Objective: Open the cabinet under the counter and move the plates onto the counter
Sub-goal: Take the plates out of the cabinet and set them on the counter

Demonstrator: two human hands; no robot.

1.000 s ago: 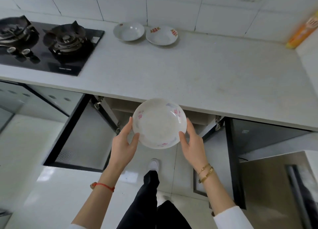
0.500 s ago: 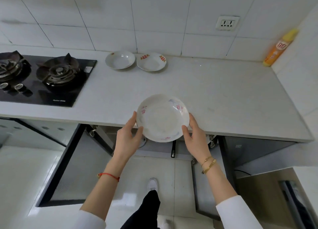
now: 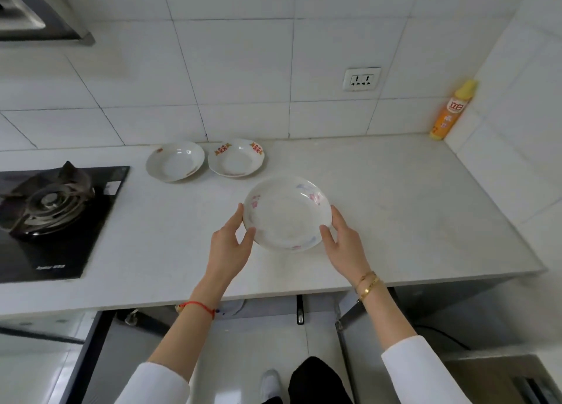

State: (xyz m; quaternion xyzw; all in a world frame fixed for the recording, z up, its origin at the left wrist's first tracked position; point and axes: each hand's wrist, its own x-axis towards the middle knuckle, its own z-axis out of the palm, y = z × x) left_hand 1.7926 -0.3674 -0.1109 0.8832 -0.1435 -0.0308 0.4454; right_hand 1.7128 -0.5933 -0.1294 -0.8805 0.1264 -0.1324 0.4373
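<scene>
White with faint pink and blue flowers, the plate (image 3: 287, 213) is over the counter (image 3: 395, 209), held by its rim between the left hand (image 3: 229, 245) and right hand (image 3: 345, 242), each pinching it thumb over fingers. Two more plates (image 3: 175, 160) (image 3: 236, 157) sit side by side near the tiled wall, beside the gas hob (image 3: 51, 215).

White tiled wall (image 3: 243, 69), pale glossy floor (image 3: 36, 373).

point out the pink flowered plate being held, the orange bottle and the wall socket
white plate with pink flowers (image 3: 286, 218): head view, on its bare centre
orange bottle with yellow cap (image 3: 450, 113): head view, on its labelled body
white wall socket (image 3: 361, 79): head view, middle of its faceplate
</scene>
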